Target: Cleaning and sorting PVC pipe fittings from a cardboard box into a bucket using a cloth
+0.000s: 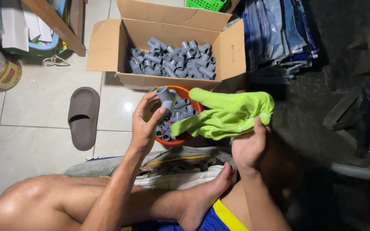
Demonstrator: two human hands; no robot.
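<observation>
From the head camera, looking down, a person sits on the floor with bare legs folded.

The left hand (144, 124) is curled around a short grey pipe piece (166, 96). The fingers wrap its side and the thumb presses near its lower end. The open end of the pipe points up and away. The hand holds it just above a red bowl (180, 139), which is full of more grey pipe pieces.

The right hand (249, 145) pinches a bright green cloth (228, 113) at its right edge. The thumb is on top and the other fingers are hidden under the cloth, so I cannot tell how tight they are. The cloth hangs out to the left, over the red bowl, and its tip comes near the pipe piece but does not touch it.

Behind the bowl stands an open cardboard box (108, 51) with a big pile of the same grey pipe pieces inside. A brown slipper (82, 117) lies on the white floor tiles, to the left of the bowl. A stack of folded blue cloths (279, 34) sits to the right of the box.

I think the work in hand is one pipe piece picked up and the cloth made ready beside it. The next move seems to need the two hands to come together, with the pipe held still so the cloth can meet it.
</observation>
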